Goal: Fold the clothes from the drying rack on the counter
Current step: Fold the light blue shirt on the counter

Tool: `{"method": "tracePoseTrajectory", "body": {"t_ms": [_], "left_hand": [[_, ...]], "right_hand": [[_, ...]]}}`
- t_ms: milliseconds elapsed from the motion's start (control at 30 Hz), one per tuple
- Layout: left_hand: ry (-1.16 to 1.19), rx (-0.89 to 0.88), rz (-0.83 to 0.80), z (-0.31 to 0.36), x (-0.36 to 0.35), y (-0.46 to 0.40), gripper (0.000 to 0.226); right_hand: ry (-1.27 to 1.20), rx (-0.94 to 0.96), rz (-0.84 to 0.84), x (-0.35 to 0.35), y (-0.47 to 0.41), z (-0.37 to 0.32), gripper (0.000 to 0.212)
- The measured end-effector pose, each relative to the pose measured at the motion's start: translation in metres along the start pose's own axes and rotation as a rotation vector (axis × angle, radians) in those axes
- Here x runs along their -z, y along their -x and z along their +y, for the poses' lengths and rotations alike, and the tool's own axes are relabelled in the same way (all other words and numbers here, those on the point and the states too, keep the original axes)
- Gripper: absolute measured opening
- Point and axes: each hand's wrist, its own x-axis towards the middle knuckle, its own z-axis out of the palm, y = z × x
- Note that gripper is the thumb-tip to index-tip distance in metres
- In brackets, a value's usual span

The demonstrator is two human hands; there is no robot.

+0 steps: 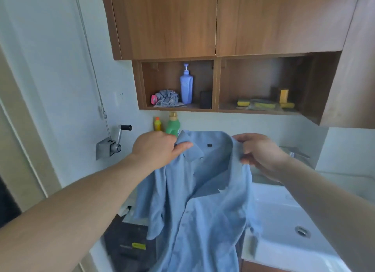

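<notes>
A light blue button-up shirt (194, 206) hangs in the air in front of me, collar up and front facing me. My left hand (156, 150) pinches the left side of the collar between thumb and fingers. My right hand (259, 152) grips the right side of the collar and shoulder. The body of the shirt drapes down over the edge of the white sink (284, 227) and a dark appliance top (125, 243). The drying rack is out of view.
Wooden wall cabinets (223, 22) hang above, with open shelves holding a blue pump bottle (186, 87), a grey rag (167, 98) and yellow sponges (243, 103). Green (172, 125) and yellow bottles (157, 124) stand by the wall. A crank handle (113, 146) is mounted at left.
</notes>
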Motion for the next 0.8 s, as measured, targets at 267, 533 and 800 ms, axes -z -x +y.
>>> {"method": "tracePoseTrajectory", "body": {"t_ms": [267,533,800], "left_hand": [[-0.06,-0.105,-0.039,-0.023,-0.059,-0.056,0.079],[0.023,-0.379,-0.067,-0.056,-0.161,-0.128,0.051],[0.017,-0.37,-0.036,-0.073,-0.266,-0.189,0.038]], "right_hand": [[-0.133,-0.172,-0.192,0.011,-0.08,0.022,0.024],[0.09,-0.212,0.035,-0.028,-0.186,0.046,0.025],[0.099,-0.301,0.208,-0.064,-0.262,0.106,0.025]]}}
